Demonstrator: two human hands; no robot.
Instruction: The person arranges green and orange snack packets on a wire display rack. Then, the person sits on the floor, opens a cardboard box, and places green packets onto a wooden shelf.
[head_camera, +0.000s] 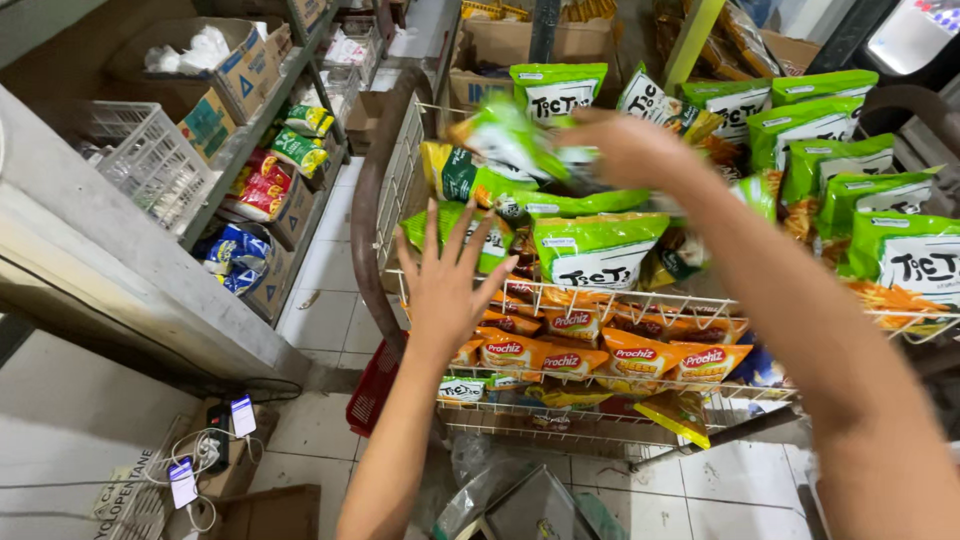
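Your right hand (625, 150) grips a green snack packet (505, 135) by its edge, fingers closed on it (blurred, so the exact pinch is unclear), holding it above the upper tier of the wire rack (640, 300). Below and left of that grip, your left hand (448, 285) is spread wide and holds nothing, hovering over more green packets (595, 250), likely steadying the pile.

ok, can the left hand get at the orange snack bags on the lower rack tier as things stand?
Probably yes. The left hand is open, fingers spread, empty, hovering right in front of the wire rack. The orange snack bags sit just below it at the open front, nothing between them. The right hand is busy higher up with a green bag.
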